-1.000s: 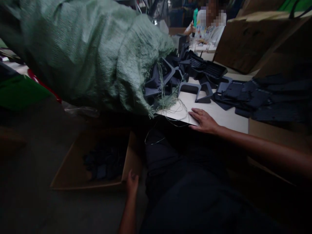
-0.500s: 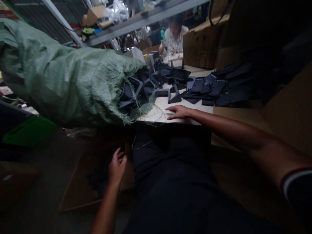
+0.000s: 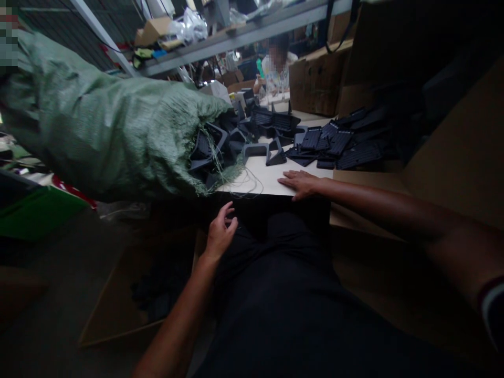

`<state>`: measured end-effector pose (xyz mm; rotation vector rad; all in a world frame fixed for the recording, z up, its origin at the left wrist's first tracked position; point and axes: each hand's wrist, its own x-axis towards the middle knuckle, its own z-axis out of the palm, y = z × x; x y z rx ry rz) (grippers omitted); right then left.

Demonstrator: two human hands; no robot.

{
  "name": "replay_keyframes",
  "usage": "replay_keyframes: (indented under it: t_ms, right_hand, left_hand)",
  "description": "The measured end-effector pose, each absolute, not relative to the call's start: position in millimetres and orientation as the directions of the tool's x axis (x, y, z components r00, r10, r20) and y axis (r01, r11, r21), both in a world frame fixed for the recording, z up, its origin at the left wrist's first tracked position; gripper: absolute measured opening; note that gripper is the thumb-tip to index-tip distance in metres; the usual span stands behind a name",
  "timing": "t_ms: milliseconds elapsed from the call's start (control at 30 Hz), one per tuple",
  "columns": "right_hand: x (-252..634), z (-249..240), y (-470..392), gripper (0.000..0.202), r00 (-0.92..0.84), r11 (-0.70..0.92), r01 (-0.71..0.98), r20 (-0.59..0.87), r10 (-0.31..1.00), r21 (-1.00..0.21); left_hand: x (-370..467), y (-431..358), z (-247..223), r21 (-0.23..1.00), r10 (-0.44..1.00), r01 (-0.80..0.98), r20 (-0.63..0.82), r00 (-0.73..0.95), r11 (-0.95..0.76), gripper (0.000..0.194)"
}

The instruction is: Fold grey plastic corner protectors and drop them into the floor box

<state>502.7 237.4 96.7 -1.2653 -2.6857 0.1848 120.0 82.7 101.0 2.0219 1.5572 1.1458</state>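
Note:
My right hand [image 3: 300,184] lies at the front edge of the pale tabletop [image 3: 271,169], fingers stretched out and holding nothing. Above my lap, just below that edge, my left hand [image 3: 222,228] hangs in the air with its fingers apart and nothing in them. Black angular plastic frames [image 3: 256,150] stand on the tabletop, and more spill from the frayed mouth of a green woven sack [image 3: 134,131]. To their right lies a pile of flat, ribbed black plastic pieces [image 3: 328,139]. Loose threads [image 3: 246,184] trail from the sack over the table edge.
A cardboard box [image 3: 106,310] with dark pieces inside sits on the floor at lower left, near a green crate [image 3: 43,210]. Open cardboard [image 3: 370,181] borders the table's right side. Behind stand a closed box [image 3: 318,79], a loaded shelf [image 3: 236,34] and another person [image 3: 275,68].
My left hand has risen and moved right, from above the floor box to near the table edge. My right hand has shifted slightly right and settled flatter. The view has turned a little.

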Motion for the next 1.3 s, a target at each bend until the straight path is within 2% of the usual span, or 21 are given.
replay_keyframes:
  t_ms: [100, 200, 400, 567, 667, 967, 1300]
  right_hand:
    - [500, 98, 235, 0.110, -0.615, 0.625, 0.758, 0.115, 0.780, -0.188]
    - [498, 96, 230, 0.105, -0.594, 0.610, 0.767, 0.140, 0.792, -0.200]
    - [493, 94, 226, 0.100, -0.564, 0.585, 0.774, 0.155, 0.811, -0.244]
    - [490, 97, 228, 0.101, -0.560, 0.574, 0.769, 0.135, 0.817, -0.283]
    - [488, 98, 230, 0.102, -0.571, 0.577, 0.760, 0.119, 0.813, -0.299]
    - [489, 97, 229, 0.101, -0.582, 0.586, 0.734, 0.127, 0.803, -0.343]
    - [488, 108, 218, 0.099, -0.614, 0.611, 0.718, 0.109, 0.782, -0.333]
  left_hand:
    - [126, 75, 95, 0.699, 0.929, 0.632, 0.357, 0.095, -0.333, 0.057]
    - [142, 75, 96, 0.691, 0.911, 0.604, 0.375, 0.171, -0.397, 0.056]
    - [191, 95, 114, 0.582, 0.817, 0.574, 0.421, 0.394, -0.576, 0.053]
    - [212, 123, 138, 0.554, 0.782, 0.552, 0.418, 0.464, -0.623, 0.055]
    - [210, 141, 158, 0.577, 0.779, 0.524, 0.448, 0.439, -0.627, 0.055]
    - [166, 146, 201, 0.672, 0.836, 0.512, 0.510, 0.204, -0.535, 0.045]
    - [141, 144, 178, 0.769, 0.891, 0.469, 0.445, 0.093, -0.433, 0.046]
